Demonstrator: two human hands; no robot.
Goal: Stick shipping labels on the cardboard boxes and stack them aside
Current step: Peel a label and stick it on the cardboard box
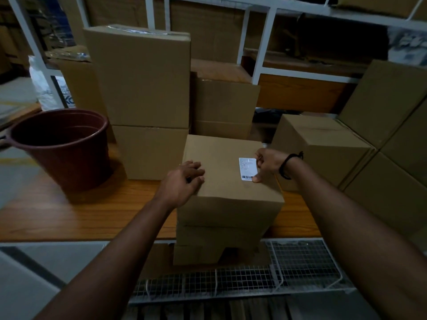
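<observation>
From the head view, the top box (228, 172) sat on a short stack of like boxes at the near edge of the wooden tabletop (80, 211). That put its top face at a handy working height. The left hand (182, 183) rested on the left edge of that face, fingers loosely bent and holding nothing, likely steadying the box against sliding. The right hand (268, 165) held the shipping label (248, 169) by its right edge, thumb at the lower corner and a fingertip at the upper one. The label lay flat, or nearly so, near the right edge of the face. I judged the edge grip kept fingers off the sticky side until it was smoothed down. A brown bucket (62, 146) stood towards the tabletop's left side, and taller boxes (143, 88) were stacked along its far edge.
</observation>
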